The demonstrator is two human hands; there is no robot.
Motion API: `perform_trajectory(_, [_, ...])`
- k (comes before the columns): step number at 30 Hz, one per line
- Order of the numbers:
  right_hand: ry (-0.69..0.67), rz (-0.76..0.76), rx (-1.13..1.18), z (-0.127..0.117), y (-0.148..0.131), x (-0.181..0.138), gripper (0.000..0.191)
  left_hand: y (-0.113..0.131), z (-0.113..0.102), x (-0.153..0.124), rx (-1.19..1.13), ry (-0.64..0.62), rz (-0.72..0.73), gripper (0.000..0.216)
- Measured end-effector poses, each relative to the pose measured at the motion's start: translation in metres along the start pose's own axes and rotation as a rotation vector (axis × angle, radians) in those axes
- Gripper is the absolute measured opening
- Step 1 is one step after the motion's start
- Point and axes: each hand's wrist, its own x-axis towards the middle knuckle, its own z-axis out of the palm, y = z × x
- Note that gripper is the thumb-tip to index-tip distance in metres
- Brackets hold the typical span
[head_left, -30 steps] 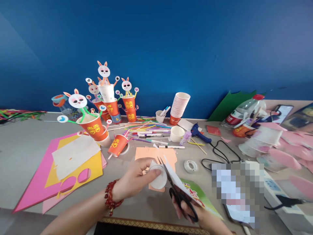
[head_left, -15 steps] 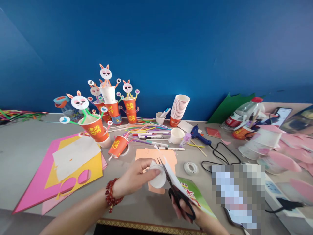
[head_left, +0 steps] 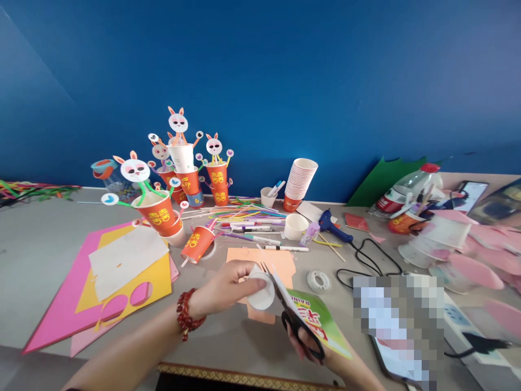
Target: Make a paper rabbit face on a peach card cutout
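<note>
My left hand (head_left: 222, 290), with a red bead bracelet on the wrist, is closed around a white paper cup (head_left: 260, 293) held low over the table's near edge. My right hand (head_left: 315, 353) grips black-handled scissors (head_left: 291, 315), whose blades point up and away and meet the cup's rim. A white strip of the cup stands up beside the blades. Under the cup lies an orange sheet of paper (head_left: 280, 260), and a green printed leaflet (head_left: 321, 323) lies under the scissors.
Orange cups with paper rabbit faces (head_left: 179, 163) stand at the back left, near a stack of white cups (head_left: 299, 182), pens and straws (head_left: 248, 220). Pink and yellow sheets (head_left: 101, 288) lie left. A blue glue gun (head_left: 331, 225), tape roll (head_left: 318, 281), bottle (head_left: 407, 187) and pink scraps sit right.
The view has shifted slightly. The cup and scissors have stayed together with hardly any movement, and more of the green leaflet now shows under the scissors.
</note>
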Motion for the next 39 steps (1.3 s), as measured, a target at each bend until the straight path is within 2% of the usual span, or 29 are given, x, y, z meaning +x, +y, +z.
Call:
perform_trajectory(10, [-0.015, -0.025, -0.028, -0.007, 0.005, 0.004, 0.057, -0.005, -0.006, 0.003, -0.003, -0.054, -0.004, 0.034])
perform_trajectory(21, [-0.011, -0.009, -0.022, -0.003, 0.002, 0.005, 0.060, -0.004, -0.008, 0.002, 0.185, -0.031, 0.040, 0.030])
perform_trajectory(27, [-0.009, -0.025, -0.033, -0.005, 0.007, 0.006, 0.061, -0.002, -0.009, 0.003, 0.200, -0.040, 0.096, 0.027])
perform_trajectory(34, [-0.043, -0.005, -0.029, -0.005, 0.007, 0.006, 0.063, -0.002, -0.010, 0.003, 0.173, -0.060, 0.094, 0.024])
perform_trajectory(39, [-0.016, -0.051, -0.009, -0.004, 0.012, 0.007, 0.060, 0.000, -0.011, 0.002, 0.177, -0.061, 0.096, 0.024])
